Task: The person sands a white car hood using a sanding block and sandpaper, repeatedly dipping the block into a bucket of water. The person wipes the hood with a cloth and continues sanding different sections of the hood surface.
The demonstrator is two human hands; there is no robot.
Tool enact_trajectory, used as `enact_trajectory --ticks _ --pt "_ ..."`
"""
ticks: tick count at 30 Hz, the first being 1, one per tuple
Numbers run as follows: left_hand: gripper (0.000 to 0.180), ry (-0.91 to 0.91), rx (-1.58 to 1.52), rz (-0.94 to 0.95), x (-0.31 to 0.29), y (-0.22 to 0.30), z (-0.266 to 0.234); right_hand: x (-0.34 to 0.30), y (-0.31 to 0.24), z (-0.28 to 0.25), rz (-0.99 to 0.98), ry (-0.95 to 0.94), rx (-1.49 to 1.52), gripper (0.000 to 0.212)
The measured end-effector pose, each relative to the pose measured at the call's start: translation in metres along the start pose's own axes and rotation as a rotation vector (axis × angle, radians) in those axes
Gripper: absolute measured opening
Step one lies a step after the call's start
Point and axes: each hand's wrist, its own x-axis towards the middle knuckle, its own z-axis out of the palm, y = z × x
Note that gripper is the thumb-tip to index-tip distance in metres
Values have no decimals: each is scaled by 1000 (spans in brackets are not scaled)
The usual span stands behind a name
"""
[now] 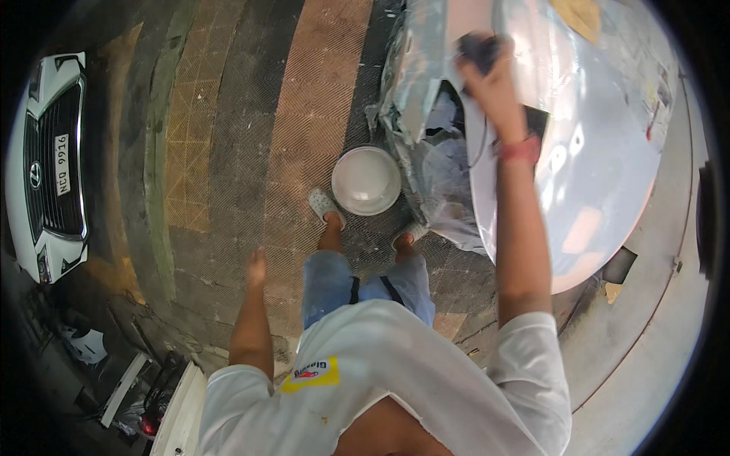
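Dark block (477, 55) in hand over a pale car body (585, 175)

The right hand (498, 87) has its grip closed around the block, at the car body's far end; motion blur hides whether it touches the surface. The left hand (258, 267) hangs well apart above the floor (319, 76), too edge-on to tell how open it is. Crumpled plastic sheeting (449, 175) covers part of the glossy car body. Just beside it, a round white basin (366, 181) stands on ribbed flooring in dark and tan bands. Across the room, a white car (19, 205) shows its black grille.
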Motion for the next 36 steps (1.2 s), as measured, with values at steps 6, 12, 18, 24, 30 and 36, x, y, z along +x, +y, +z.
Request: enact_trajectory --ticks 6,12,18,24,30,36 --pt "58 13 222 -254 1 -96 -48 -218 76 234 788 -563 270 63" --pt "59 -83 61 10 6 -122 -11 -352 271 334 1297 -591 -149 74" --pt "67 -215 -79 -117 -13 -249 35 -407 451 411 822 -987 -611 94" --pt "62 -298 101 -405 -32 -239 56 -456 542 479 636 -1255 -760 89" --pt "61 -277 102 -381 -7 -226 54 -526 512 519 1133 -739 -478 70" --pt "60 -249 12 -149 40 -165 68 -438 406 440 1764 -399 670 46"
